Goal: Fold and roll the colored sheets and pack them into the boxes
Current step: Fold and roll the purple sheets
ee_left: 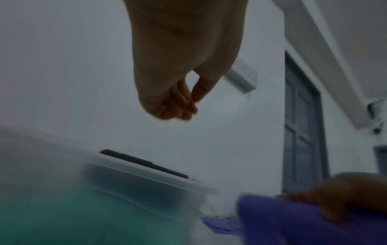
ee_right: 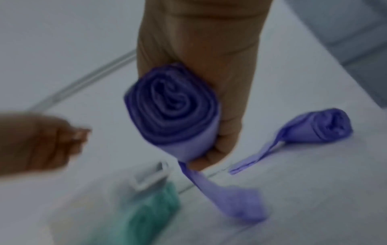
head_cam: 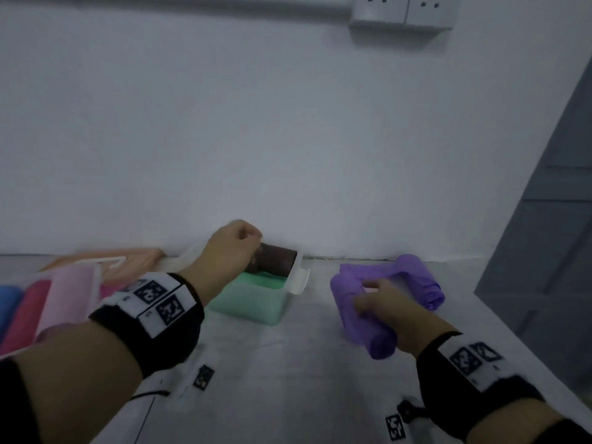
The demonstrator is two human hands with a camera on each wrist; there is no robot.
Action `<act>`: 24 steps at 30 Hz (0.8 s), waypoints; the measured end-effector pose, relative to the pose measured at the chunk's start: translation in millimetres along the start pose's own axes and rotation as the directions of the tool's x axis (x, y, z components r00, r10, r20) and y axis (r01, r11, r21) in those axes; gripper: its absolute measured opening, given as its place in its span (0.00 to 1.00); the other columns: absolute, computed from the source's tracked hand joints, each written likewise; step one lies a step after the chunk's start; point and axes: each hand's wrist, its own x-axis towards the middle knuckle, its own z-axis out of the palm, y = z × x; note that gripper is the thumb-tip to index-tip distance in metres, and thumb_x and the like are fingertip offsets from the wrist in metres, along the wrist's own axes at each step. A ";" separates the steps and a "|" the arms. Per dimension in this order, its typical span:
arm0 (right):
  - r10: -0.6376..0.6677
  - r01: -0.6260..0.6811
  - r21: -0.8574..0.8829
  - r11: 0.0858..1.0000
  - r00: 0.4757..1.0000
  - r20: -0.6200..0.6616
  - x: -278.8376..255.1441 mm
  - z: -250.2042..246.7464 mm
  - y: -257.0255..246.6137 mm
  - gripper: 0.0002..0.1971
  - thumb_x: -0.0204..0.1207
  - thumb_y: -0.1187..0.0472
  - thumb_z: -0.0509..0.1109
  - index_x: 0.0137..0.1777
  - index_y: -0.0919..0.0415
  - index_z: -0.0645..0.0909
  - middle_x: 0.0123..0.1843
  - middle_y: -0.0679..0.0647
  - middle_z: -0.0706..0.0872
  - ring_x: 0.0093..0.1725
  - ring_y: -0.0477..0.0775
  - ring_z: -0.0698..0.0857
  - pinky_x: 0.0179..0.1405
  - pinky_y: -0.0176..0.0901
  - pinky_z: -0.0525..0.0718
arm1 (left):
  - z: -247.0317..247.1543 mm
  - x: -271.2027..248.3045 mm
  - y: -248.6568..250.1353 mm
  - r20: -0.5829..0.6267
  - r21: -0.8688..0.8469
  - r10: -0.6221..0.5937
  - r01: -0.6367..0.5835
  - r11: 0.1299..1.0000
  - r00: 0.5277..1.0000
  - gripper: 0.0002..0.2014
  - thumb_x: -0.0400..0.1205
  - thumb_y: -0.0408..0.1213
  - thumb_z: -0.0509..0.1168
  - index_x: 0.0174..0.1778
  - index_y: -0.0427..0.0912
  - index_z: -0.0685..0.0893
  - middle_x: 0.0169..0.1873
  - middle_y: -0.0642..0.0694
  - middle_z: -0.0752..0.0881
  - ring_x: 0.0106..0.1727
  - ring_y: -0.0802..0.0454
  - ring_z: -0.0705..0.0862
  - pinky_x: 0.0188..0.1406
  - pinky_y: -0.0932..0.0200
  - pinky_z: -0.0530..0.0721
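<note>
My right hand (head_cam: 379, 304) grips a rolled purple sheet (head_cam: 358, 318) just above the table; its spiral end (ee_right: 173, 112) faces the right wrist camera, with my fingers (ee_right: 211, 154) curled round it. A second purple roll (head_cam: 423, 283) lies behind it on the table, and loose purple strips trail from both. My left hand (head_cam: 237, 248) hovers over a clear plastic box (head_cam: 299, 280) holding a green sheet (head_cam: 253, 299) and a dark brown roll (head_cam: 278, 259). In the left wrist view its fingers (ee_left: 182, 106) are curled and hold nothing.
Another clear box (head_cam: 93, 283) at the left holds pink, red and blue rolls. A peach sheet (head_cam: 134, 257) lies behind it against the white wall. A grey door (head_cam: 551, 219) stands at the right. Marker tags (head_cam: 203, 376) lie on the near table.
</note>
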 end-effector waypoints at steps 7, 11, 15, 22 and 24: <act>-0.252 0.171 0.254 0.952 0.909 0.333 -77.5 1.3 -21.2 0.48 0.65 0.83 0.70 0.74 0.36 0.62 0.54 0.61 0.88 0.49 0.61 0.89 0.46 0.52 0.89 | 12.2 -109.0 -11.2 0.837 -0.145 -0.298 0.712 0.687 0.459 0.43 0.74 0.72 0.45 0.35 0.34 0.89 0.25 0.43 0.85 0.25 0.52 0.83 0.27 0.66 0.76; -0.441 0.613 -0.303 0.730 0.760 0.477 -100.6 8.1 -26.1 0.62 0.56 0.75 0.81 0.65 0.12 0.49 0.65 0.35 0.74 0.56 0.44 0.84 0.45 0.34 0.87 | -5.8 -134.6 -17.1 0.916 -0.242 -0.170 0.837 0.491 0.365 0.58 0.61 0.80 0.44 0.58 0.27 0.85 0.47 0.33 0.88 0.45 0.42 0.89 0.40 0.60 0.86; -0.523 0.746 -0.642 0.179 0.625 0.580 -115.6 28.5 -12.9 0.57 0.64 0.73 0.76 0.72 0.18 0.46 0.71 0.34 0.64 0.62 0.37 0.72 0.54 0.24 0.74 | -11.9 -153.2 -15.3 0.877 -0.361 -0.193 0.867 0.343 0.441 0.45 0.71 0.69 0.59 0.64 0.27 0.82 0.57 0.25 0.84 0.51 0.33 0.88 0.49 0.50 0.88; -0.559 0.700 -0.714 -0.024 0.583 0.590 -136.4 57.3 23.8 0.33 0.78 0.67 0.66 0.80 0.48 0.60 0.83 0.48 0.57 0.80 0.50 0.59 0.78 0.41 0.56 | -12.4 -170.5 -25.6 0.708 -0.500 -0.473 0.845 0.188 0.524 0.10 0.84 0.32 0.57 0.50 0.28 0.79 0.38 0.28 0.87 0.41 0.35 0.85 0.32 0.42 0.88; -0.563 0.710 -0.703 -0.030 0.569 0.599 -141.1 65.1 30.6 0.31 0.75 0.65 0.68 0.76 0.46 0.63 0.82 0.47 0.58 0.80 0.50 0.58 0.77 0.42 0.55 | -14.8 -170.4 -30.0 0.624 -0.476 -0.537 0.821 0.314 0.568 0.11 0.86 0.33 0.55 0.45 0.32 0.80 0.29 0.34 0.88 0.34 0.41 0.85 0.31 0.47 0.87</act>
